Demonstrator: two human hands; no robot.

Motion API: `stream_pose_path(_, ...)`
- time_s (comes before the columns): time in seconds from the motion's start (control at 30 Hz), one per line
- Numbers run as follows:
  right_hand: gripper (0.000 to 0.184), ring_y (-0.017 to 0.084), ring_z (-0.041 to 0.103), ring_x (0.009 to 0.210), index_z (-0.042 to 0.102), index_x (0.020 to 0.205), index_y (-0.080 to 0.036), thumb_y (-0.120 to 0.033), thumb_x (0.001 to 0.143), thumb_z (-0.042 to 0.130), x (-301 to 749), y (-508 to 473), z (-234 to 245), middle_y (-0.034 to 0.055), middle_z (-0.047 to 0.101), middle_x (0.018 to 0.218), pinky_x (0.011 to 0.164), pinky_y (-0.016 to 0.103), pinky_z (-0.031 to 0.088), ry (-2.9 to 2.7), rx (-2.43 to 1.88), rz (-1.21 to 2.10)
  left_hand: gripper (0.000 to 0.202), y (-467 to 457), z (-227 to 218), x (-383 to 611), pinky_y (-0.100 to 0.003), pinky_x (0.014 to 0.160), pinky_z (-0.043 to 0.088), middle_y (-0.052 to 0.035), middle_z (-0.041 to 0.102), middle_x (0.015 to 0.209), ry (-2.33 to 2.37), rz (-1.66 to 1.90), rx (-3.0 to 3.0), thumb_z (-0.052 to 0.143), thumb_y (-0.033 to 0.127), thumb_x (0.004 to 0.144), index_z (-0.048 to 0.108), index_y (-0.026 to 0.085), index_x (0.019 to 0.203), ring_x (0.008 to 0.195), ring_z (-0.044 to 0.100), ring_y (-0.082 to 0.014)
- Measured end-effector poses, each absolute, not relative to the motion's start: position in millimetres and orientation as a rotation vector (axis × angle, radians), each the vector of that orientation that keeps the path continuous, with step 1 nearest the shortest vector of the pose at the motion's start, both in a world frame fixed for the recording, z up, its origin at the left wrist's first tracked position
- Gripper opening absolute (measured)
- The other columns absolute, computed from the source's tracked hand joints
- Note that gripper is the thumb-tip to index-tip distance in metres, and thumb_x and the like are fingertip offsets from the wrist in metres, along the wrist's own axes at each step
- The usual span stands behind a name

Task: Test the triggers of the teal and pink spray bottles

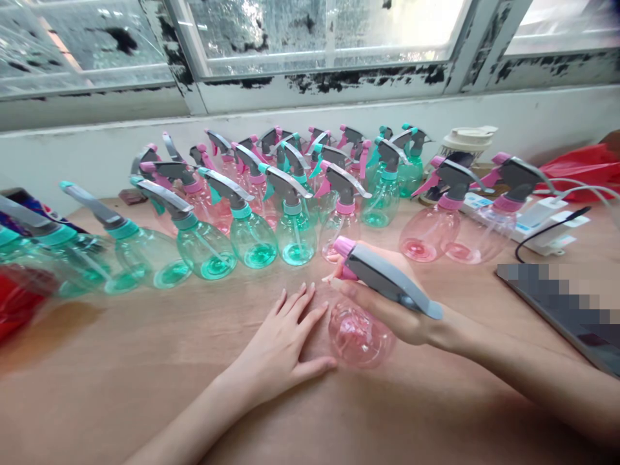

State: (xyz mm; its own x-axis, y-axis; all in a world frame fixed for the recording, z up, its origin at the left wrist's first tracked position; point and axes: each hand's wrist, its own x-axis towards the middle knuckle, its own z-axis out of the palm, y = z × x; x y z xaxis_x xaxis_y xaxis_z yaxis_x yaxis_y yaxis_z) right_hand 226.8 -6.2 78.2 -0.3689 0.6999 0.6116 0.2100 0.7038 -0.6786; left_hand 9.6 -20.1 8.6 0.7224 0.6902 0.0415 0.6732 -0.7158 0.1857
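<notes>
My right fingers [372,303] grip the pink bottle [361,339] under its head [387,278], lower centre of frame, long axis seemingly near upright; my left fingers [312,318] lie spread, just left of it.

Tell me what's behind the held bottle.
Behind the held bottle stands another pink-collared bottle, most of it in view. Its lowest part is partly covered by the held nozzle and right hand; what else they hide cannot be seen.
</notes>
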Motion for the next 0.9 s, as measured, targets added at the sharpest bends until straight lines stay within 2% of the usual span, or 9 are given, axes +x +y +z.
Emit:
stream_pose_path(0.13, 0.024, 0.007, 0.041, 0.05, 0.043, 0.067, -0.02, -0.018, 0.088, 0.055, 226, -6, 76, -0.0066, 0.042, 0.06, 0.048, 0.022, 0.037, -1.913, -0.695, 0.563, 0.078, -20, 8, 10, -0.059, 0.117, 0.014, -0.0177, 0.03, 0.157, 1.107, 0.171, 2.762, 0.051, 0.068, 0.09, 0.042, 0.016, 0.147, 0.145, 0.025, -0.0361)
stream_pose_path(0.23, 0.021, 0.008, 0.043, 0.051, 0.047, 0.069, -0.021, -0.019, 0.088, 0.055, 227, -7, 75, -0.0059, 0.045, 0.059, 0.049, 0.023, 0.039, -1.932, -0.705, 0.517, 0.077, -20, 10, 10, -0.058, 0.117, 0.014, -0.0173, 0.032, 0.157, 1.116, 0.145, 2.761, 0.052, 0.067, 0.09, 0.042, 0.016, 0.147, 0.145, 0.024, -0.0357)
stream_pose_path(0.33, 0.019, 0.011, 0.053, 0.058, 0.053, 0.072, -0.021, -0.026, 0.091, 0.054, 228, -8, 76, -0.0029, 0.054, 0.066, 0.059, 0.027, 0.047, -1.941, -0.701, 0.525, 0.076, -20, 11, 10, -0.058, 0.117, 0.015, -0.0158, 0.032, 0.157, 1.113, 0.148, 2.756, 0.053, 0.067, 0.09, 0.041, 0.019, 0.148, 0.146, 0.023, -0.0351)
stream_pose_path(0.47, 0.017, 0.016, 0.064, 0.069, 0.062, 0.093, -0.021, -0.036, 0.092, 0.056, 229, -7, 77, 0.0021, 0.065, 0.082, 0.068, 0.031, 0.053, -1.909, -0.745, 0.622, 0.074, -21, 10, 10, -0.058, 0.118, 0.014, -0.0152, 0.03, 0.158, 1.109, 0.171, 2.75, 0.054, 0.065, 0.09, 0.041, 0.02, 0.148, 0.146, 0.023, -0.035)
stream_pose_path(0.57, 0.024, 0.018, 0.067, 0.07, 0.064, 0.105, -0.021, -0.04, 0.091, 0.058, 230, -5, 75, 0.0043, 0.069, 0.083, 0.074, 0.034, 0.055, -1.957, -0.71, 0.613, 0.074, -22, 10, 10, -0.058, 0.118, 0.014, -0.0143, 0.026, 0.16, 1.118, 0.156, 2.736, 0.054, 0.064, 0.091, 0.039, 0.02, 0.148, 0.147, 0.021, -0.0345)
stream_pose_path(0.67, 0.034, 0.022, 0.07, 0.088, 0.064, 0.114, -0.02, -0.044, 0.091, 0.059, 232, -5, 70, 0.0103, 0.073, 0.103, 0.084, 0.038, 0.055, -1.946, -0.637, 0.594, 0.076, -22, 9, 10, -0.058, 0.117, 0.015, -0.0152, 0.023, 0.16, 1.123, 0.167, 2.731, 0.053, 0.066, 0.091, 0.037, 0.02, 0.149, 0.147, 0.019, -0.0347)
stream_pose_path(0.73, 0.041, 0.023, 0.07, 0.091, 0.064, 0.117, -0.019, -0.049, 0.09, 0.059, 232, -5, 66, 0.0113, 0.072, 0.108, 0.084, 0.038, 0.055, -1.93, -0.63, 0.6, 0.077, -22, 8, 9, -0.059, 0.117, 0.015, -0.0166, 0.022, 0.16, 1.112, 0.171, 2.741, 0.053, 0.066, 0.091, 0.036, 0.018, 0.15, 0.147, 0.019, -0.0347)
stream_pose_path(0.83, 0.047, 0.018, 0.063, 0.065, 0.067, 0.114, -0.017, -0.055, 0.085, 0.063, 231, -7, 62, 0.0042, 0.069, 0.079, 0.066, 0.032, 0.053, -1.893, -0.71, 0.629, 0.078, -21, 7, 8, -0.059, 0.117, 0.015, -0.018, 0.021, 0.16, 1.106, 0.17, 2.754, 0.053, 0.065, 0.091, 0.036, 0.017, 0.15, 0.148, 0.017, -0.034)
stream_pose_path(0.9, 0.047, 0.012, 0.047, 0.049, 0.068, 0.112, -0.018, -0.054, 0.082, 0.067, 230, -9, 62, -0.0052, 0.05, 0.056, 0.051, 0.027, 0.044, -1.873, -0.767, 0.654, 0.078, -21, 7, 8, -0.059, 0.116, 0.016, -0.0177, 0.022, 0.16, 1.114, 0.17, 2.751, 0.053, 0.065, 0.091, 0.036, 0.017, 0.15, 0.148, 0.017, -0.0335)
